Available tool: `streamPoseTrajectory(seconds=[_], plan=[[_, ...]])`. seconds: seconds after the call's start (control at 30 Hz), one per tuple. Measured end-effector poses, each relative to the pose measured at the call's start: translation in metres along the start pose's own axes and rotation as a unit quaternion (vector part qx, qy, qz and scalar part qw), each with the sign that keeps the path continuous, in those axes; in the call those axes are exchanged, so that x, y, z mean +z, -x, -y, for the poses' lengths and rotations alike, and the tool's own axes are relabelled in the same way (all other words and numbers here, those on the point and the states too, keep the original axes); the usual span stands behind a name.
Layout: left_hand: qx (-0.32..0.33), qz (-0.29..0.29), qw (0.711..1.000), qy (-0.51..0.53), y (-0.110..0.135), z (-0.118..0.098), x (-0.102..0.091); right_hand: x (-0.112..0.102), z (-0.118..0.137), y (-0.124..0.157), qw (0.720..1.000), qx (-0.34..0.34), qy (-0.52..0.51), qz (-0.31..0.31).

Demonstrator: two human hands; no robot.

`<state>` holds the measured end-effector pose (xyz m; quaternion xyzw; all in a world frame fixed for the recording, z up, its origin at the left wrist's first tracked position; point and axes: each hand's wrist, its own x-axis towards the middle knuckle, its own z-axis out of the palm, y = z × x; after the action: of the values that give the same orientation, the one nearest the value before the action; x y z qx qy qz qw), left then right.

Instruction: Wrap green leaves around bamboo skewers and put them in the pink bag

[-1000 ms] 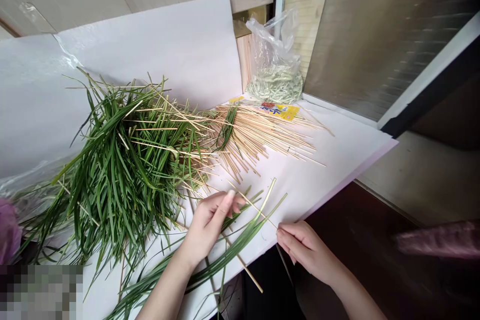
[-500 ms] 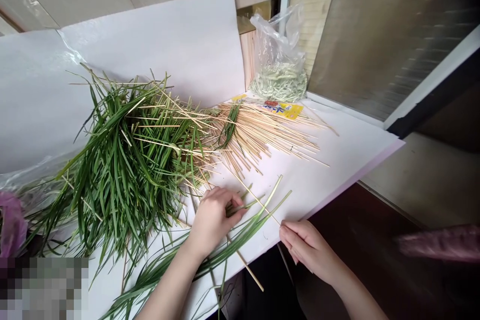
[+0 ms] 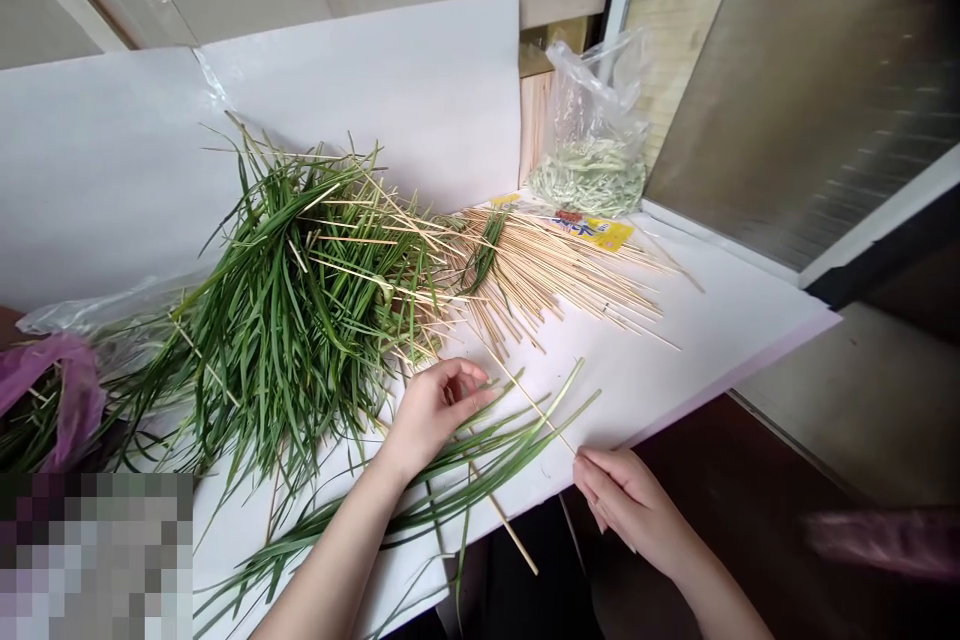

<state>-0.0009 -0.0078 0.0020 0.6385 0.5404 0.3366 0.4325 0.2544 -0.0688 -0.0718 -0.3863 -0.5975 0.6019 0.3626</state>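
Passable over bare worktop [image 3: 739, 320] right of fanned sticks [image 3: 574, 282]; blocked at left by leaf heap [image 3: 274, 310], at back by plastic bag [image 3: 589, 170].

at lower right, a bare right hand [image 3: 622, 500] pinches a thin pale wooden skewer [image 3: 530, 401] crossing long flat green leaves [image 3: 517, 465]; at lower centre, a bare left hand [image 3: 435, 410] curls, thumb and fingertips apart. a tangled green leafy heap [image 3: 270, 320] lies centre left.

No word can be read with certainty. Blue lettering, too small and partly hidden to make out, stands on a flat yellow-and-clear plastic wrapper [image 3: 615, 236] lying near the back edge of the white flat-topped table [image 3: 720, 320], towards its back right corner. A red printed patch [image 3: 568, 216] sits beside the blue letters, equally unreadable.
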Motion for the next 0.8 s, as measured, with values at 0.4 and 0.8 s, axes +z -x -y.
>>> streamPoseTrajectory(seconds=[0.4,0.8], plan=[[0.113,0.074,0.957,-0.255,0.0030,-0.0033,0.0025,0.0009,-0.0010,-0.0029,1.000,-0.016,-0.018,0.005],[0.004,-0.014,0.999,0.032,0.0024,-0.0031,0.0022,-0.0004,0.0010,-0.0019,1.000,0.007,-0.004,0.017]])
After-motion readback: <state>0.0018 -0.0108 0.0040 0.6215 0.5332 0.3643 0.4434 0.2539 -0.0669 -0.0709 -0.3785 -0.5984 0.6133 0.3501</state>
